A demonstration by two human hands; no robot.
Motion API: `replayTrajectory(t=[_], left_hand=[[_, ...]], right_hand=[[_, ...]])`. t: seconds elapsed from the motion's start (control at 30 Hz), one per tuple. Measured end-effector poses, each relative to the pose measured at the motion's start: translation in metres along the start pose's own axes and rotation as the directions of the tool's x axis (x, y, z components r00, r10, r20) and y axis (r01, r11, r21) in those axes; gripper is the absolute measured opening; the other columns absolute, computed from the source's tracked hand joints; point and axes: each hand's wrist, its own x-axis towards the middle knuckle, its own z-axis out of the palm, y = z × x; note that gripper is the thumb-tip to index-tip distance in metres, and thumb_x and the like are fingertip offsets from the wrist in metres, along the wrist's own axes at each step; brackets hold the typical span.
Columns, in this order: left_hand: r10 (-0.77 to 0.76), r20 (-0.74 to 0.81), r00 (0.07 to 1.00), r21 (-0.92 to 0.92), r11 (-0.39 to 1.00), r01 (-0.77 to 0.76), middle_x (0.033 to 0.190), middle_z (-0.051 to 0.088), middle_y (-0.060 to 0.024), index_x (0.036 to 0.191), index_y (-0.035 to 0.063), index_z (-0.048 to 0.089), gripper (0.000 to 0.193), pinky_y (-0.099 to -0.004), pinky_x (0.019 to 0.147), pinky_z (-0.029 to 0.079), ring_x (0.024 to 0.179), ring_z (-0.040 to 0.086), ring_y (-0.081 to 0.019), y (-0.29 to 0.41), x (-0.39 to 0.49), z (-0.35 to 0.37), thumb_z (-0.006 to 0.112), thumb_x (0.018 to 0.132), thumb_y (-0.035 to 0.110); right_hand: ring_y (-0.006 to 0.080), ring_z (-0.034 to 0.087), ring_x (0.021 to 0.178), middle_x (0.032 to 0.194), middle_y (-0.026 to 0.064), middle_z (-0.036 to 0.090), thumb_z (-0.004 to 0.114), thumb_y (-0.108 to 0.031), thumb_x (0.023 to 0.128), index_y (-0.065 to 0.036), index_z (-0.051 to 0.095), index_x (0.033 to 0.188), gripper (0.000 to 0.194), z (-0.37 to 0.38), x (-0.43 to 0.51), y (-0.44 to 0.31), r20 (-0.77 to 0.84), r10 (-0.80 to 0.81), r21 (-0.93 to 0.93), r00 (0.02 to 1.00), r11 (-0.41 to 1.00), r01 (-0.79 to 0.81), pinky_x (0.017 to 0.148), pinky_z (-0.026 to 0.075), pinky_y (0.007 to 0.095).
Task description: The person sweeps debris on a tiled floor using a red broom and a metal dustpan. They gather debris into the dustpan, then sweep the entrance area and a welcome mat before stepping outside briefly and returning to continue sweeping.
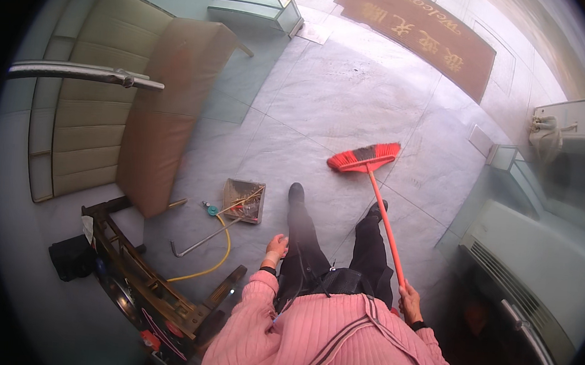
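Note:
My right hand (409,300) grips the orange handle of a broom (365,158), whose red and dark bristles rest on the floor ahead of my feet. The handle runs down past my right shoe. My left hand (278,245) hangs beside my left thigh, its fingers loosely curled with nothing seen in them. On the floor to my left lies a dustpan (228,188) with a metal handle, holding thin sticks and bits of litter. A yellow hose (228,244) with a teal fitting (212,210) curves beside it.
A brown padded bench (160,112) stands at left, with a wooden frame (139,263) nearer me. Ahead lies a brown doormat (425,34) bearing writing. A white appliance with a vent grille (510,274) is at right. Metal door handles (86,74) jut in at left and right.

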Motion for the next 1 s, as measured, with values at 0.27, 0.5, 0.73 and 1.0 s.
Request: replayTrajectory(t=[0.27, 0.5, 0.73, 1.0], left_hand=[[-0.001, -0.034, 0.999, -0.171, 0.985, -0.004, 0.112, 0.051, -0.0098, 0.125, 0.0109, 0.039, 0.052, -0.0288, 0.048, 0.049, 0.071, 0.061, -0.0186, -0.060, 0.071, -0.148, 0.056, 0.081, 0.033], [0.115, -0.254, 0.960, -0.592, 0.767, -0.248, 0.120, 0.044, -0.0144, 0.131, 0.0074, 0.026, 0.066, -0.0310, 0.055, 0.052, 0.082, 0.060, -0.0238, 0.055, 0.081, -0.309, 0.061, 0.079, 0.029], [0.507, -0.560, 0.655, -0.286, 0.624, -0.727, 0.133, 0.027, -0.0198, 0.136, 0.0082, 0.015, 0.084, -0.0324, 0.076, 0.044, 0.112, 0.041, -0.0242, 0.239, 0.048, -0.469, 0.067, 0.075, 0.032], [0.671, -0.642, 0.370, -0.053, 0.442, -0.895, 0.117, 0.047, -0.0140, 0.122, 0.0047, 0.040, 0.062, -0.0322, 0.083, 0.040, 0.106, 0.047, -0.0178, 0.353, -0.007, -0.515, 0.065, 0.075, 0.035]], right_hand=[[0.0046, 0.033, 0.041, 0.056, -0.0048, 0.035, 0.049, -0.032, 0.085, -0.019, 0.034, 0.132, 0.050, 0.165, 0.005, -0.194, 0.060, -0.132, 0.054, 0.989, 0.990, 0.129, 0.036, 0.029, 0.0199], [0.0041, 0.034, 0.041, 0.056, -0.0057, 0.036, 0.053, -0.023, 0.085, -0.013, 0.043, 0.126, 0.043, 0.207, -0.091, -0.124, 0.124, 0.030, 0.092, 0.992, 0.995, -0.042, 0.036, 0.027, 0.0191], [0.0056, 0.038, 0.048, 0.060, -0.0041, 0.042, 0.054, -0.022, 0.084, -0.010, 0.038, 0.129, 0.050, 0.253, -0.052, -0.123, 0.189, 0.021, -0.005, 0.982, 1.000, -0.020, 0.043, 0.031, 0.0188], [0.0059, 0.034, 0.040, 0.055, -0.0028, 0.038, 0.049, -0.032, 0.087, -0.014, 0.048, 0.095, 0.019, 0.381, 0.054, -0.233, 0.149, -0.057, 0.312, 0.987, 0.950, 0.007, 0.036, 0.028, 0.0199]])
